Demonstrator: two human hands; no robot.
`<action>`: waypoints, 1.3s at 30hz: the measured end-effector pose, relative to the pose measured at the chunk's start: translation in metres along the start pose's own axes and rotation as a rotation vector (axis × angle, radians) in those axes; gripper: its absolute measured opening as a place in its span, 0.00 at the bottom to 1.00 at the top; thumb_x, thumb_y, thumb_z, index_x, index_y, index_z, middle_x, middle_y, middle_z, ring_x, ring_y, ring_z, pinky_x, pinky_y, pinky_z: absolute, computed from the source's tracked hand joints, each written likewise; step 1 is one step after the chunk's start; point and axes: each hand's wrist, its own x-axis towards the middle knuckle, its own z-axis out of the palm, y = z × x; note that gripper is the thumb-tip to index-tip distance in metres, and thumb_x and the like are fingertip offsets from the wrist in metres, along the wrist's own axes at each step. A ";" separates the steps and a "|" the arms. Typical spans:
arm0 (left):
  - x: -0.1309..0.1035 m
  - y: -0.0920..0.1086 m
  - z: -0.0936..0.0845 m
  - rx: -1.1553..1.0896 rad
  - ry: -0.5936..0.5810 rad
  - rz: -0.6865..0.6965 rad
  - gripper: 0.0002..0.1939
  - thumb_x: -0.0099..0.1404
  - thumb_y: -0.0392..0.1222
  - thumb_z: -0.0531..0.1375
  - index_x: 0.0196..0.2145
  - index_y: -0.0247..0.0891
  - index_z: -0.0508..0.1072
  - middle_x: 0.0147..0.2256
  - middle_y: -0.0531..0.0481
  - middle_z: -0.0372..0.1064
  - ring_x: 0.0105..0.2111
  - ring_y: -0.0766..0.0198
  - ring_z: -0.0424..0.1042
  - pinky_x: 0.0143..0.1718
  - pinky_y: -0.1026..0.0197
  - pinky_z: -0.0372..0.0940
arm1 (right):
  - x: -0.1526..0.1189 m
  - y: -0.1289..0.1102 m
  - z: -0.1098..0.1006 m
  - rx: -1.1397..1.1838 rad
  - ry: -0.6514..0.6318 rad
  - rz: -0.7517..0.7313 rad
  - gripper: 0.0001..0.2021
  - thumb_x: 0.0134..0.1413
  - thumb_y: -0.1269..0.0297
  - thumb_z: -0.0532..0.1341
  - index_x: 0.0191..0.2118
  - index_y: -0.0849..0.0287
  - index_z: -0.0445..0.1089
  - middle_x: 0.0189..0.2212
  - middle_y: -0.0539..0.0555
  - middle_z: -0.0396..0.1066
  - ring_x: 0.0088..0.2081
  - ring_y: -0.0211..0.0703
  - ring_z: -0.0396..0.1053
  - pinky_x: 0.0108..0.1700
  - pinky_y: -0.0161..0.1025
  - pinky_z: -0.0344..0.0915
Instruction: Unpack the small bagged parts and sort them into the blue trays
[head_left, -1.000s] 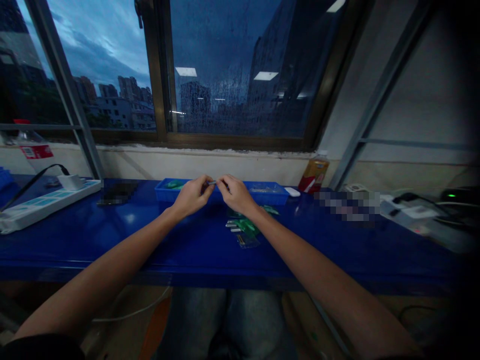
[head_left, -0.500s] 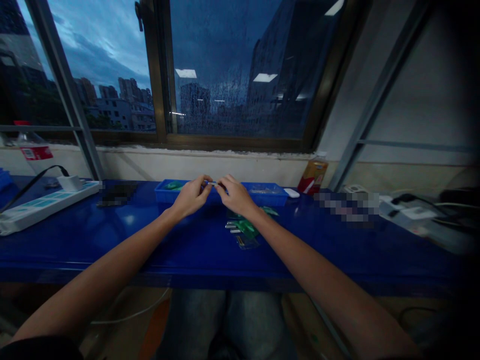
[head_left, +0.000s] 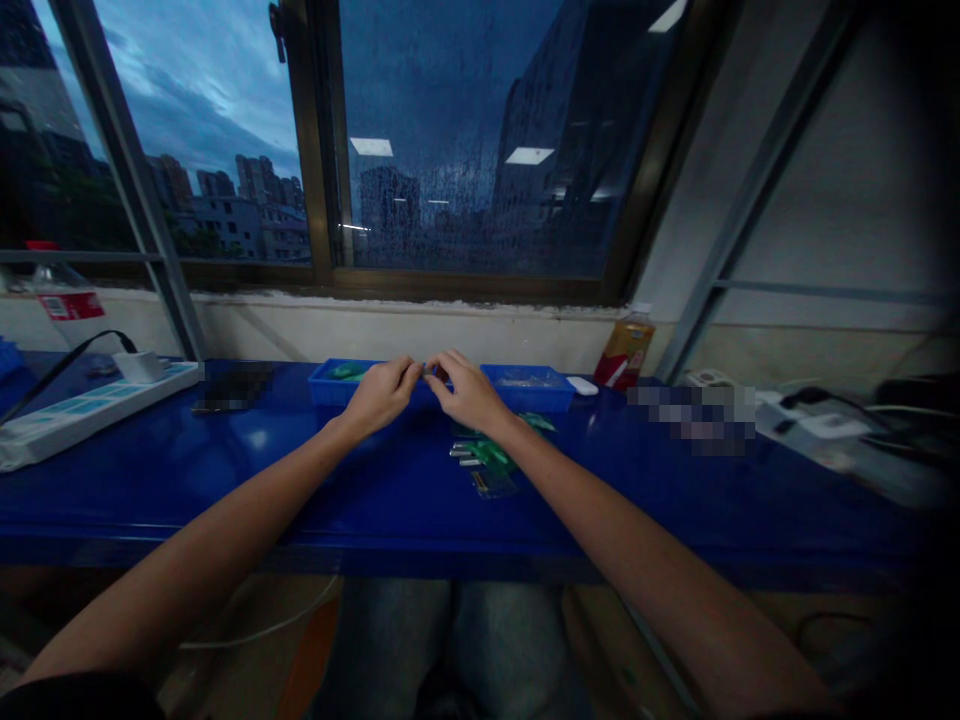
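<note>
Above the far part of the blue table, my left hand (head_left: 382, 393) and my right hand (head_left: 468, 392) meet fingertip to fingertip. Both are closed in a pinch on a small silvery piece (head_left: 425, 370), mostly hidden by the fingers; its exact kind is too small to tell. Below my right wrist lies a pile of green pieces (head_left: 491, 458) with several short silvery rods (head_left: 463, 456) at its left side. A small clear packet (head_left: 493, 484) lies in front of them.
Behind my hands stand a left blue tray (head_left: 324, 393) holding something green and a right blue tray (head_left: 551, 400) with clear pieces. A power strip (head_left: 90, 412) lies left, a bottle (head_left: 67, 290) behind it. A drink carton (head_left: 625, 352) and chargers (head_left: 817, 425) are at right.
My fingertips have drawn slightly closer around the small silvery piece, so less of it shows. Both hands stay in nearly the same place; the things on the table have not moved.
</note>
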 end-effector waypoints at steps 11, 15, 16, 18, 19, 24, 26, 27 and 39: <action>0.000 -0.004 0.004 -0.100 0.029 0.039 0.09 0.63 0.42 0.49 0.38 0.36 0.65 0.31 0.48 0.69 0.30 0.63 0.68 0.31 0.63 0.60 | 0.002 0.003 0.000 -0.014 -0.008 0.056 0.12 0.59 0.63 0.46 0.30 0.59 0.62 0.28 0.52 0.62 0.32 0.39 0.61 0.36 0.36 0.57; 0.000 -0.002 0.001 -0.013 0.042 0.016 0.13 0.65 0.43 0.45 0.33 0.36 0.66 0.28 0.48 0.68 0.28 0.64 0.67 0.30 0.63 0.58 | -0.001 0.000 0.000 0.041 0.018 0.028 0.09 0.54 0.63 0.54 0.40 0.59 0.62 0.32 0.52 0.64 0.34 0.39 0.62 0.37 0.35 0.58; 0.000 -0.001 0.000 -0.004 0.033 0.011 0.14 0.65 0.44 0.45 0.32 0.36 0.66 0.27 0.49 0.68 0.27 0.64 0.66 0.30 0.63 0.58 | 0.000 -0.001 0.000 0.038 0.015 0.016 0.09 0.54 0.64 0.54 0.40 0.59 0.62 0.32 0.52 0.64 0.34 0.39 0.62 0.37 0.35 0.58; 0.001 -0.001 -0.001 -0.013 -0.007 -0.002 0.16 0.66 0.45 0.43 0.30 0.36 0.65 0.25 0.50 0.67 0.25 0.64 0.66 0.29 0.63 0.57 | 0.001 -0.001 -0.002 0.019 0.002 -0.008 0.07 0.54 0.65 0.53 0.38 0.59 0.63 0.32 0.52 0.64 0.34 0.39 0.62 0.37 0.35 0.58; 0.001 -0.001 -0.001 -0.023 -0.040 -0.003 0.17 0.66 0.46 0.43 0.29 0.36 0.65 0.24 0.50 0.66 0.25 0.64 0.66 0.28 0.63 0.57 | 0.001 0.001 -0.003 0.008 -0.001 -0.015 0.06 0.55 0.64 0.52 0.36 0.59 0.64 0.32 0.53 0.64 0.34 0.39 0.62 0.37 0.35 0.58; -0.004 0.003 0.005 -0.075 -0.320 0.131 0.14 0.64 0.46 0.47 0.35 0.35 0.67 0.28 0.49 0.68 0.28 0.64 0.67 0.30 0.63 0.59 | 0.004 0.026 -0.006 -0.084 0.027 0.057 0.13 0.58 0.62 0.49 0.29 0.60 0.65 0.29 0.53 0.63 0.34 0.39 0.62 0.38 0.36 0.58; -0.009 0.011 0.008 -0.104 -0.429 0.215 0.13 0.63 0.45 0.50 0.38 0.35 0.68 0.30 0.48 0.69 0.29 0.64 0.67 0.32 0.63 0.60 | 0.003 0.041 -0.005 -0.136 0.030 0.114 0.13 0.57 0.61 0.50 0.28 0.60 0.66 0.28 0.53 0.63 0.34 0.40 0.62 0.38 0.37 0.58; -0.011 0.015 0.009 -0.111 -0.478 0.265 0.12 0.62 0.45 0.51 0.38 0.35 0.68 0.32 0.48 0.69 0.31 0.64 0.67 0.34 0.62 0.60 | 0.002 0.048 -0.004 -0.162 0.031 0.143 0.12 0.55 0.60 0.52 0.28 0.60 0.66 0.28 0.54 0.63 0.34 0.41 0.62 0.38 0.37 0.58; -0.016 0.022 0.013 -0.071 -0.633 0.366 0.07 0.57 0.38 0.56 0.33 0.36 0.70 0.34 0.46 0.67 0.35 0.61 0.66 0.39 0.60 0.60 | 0.004 0.025 -0.006 -0.150 0.078 0.124 0.08 0.52 0.62 0.55 0.36 0.60 0.65 0.31 0.55 0.66 0.37 0.44 0.61 0.41 0.41 0.57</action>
